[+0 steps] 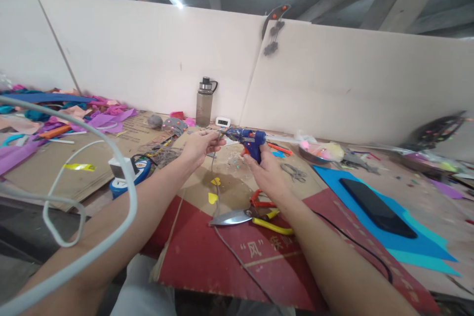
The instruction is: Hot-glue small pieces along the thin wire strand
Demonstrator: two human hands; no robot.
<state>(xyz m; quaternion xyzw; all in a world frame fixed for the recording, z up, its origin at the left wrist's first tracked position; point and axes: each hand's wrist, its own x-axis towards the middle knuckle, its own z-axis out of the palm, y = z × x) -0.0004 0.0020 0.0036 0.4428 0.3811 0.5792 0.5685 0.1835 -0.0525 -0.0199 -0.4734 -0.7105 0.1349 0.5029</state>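
My right hand [261,163] is wrapped round the handle of a blue hot glue gun [253,144], whose nozzle points left. A translucent glue stick [279,139] sticks out of its back. My left hand [204,145] is closed in a pinch right by the nozzle, on the upper end of a thin grey cord [217,191]; the exact spot between the fingertips is too small to make out. Down the cord sit yellow paper hearts [212,198]. Below my hands lie scissors with yellow handles [272,227] and a red-handled tool [258,200], partly hidden by my right forearm.
A bottle [204,103] and small white clock [222,122] stand by the white partition [148,59]. Blue sheets [425,244] bear a black phone [375,207] at right. Left are felt scraps [111,121] and a blue-white power strip [129,180]. A white tube [131,192] loops close by.
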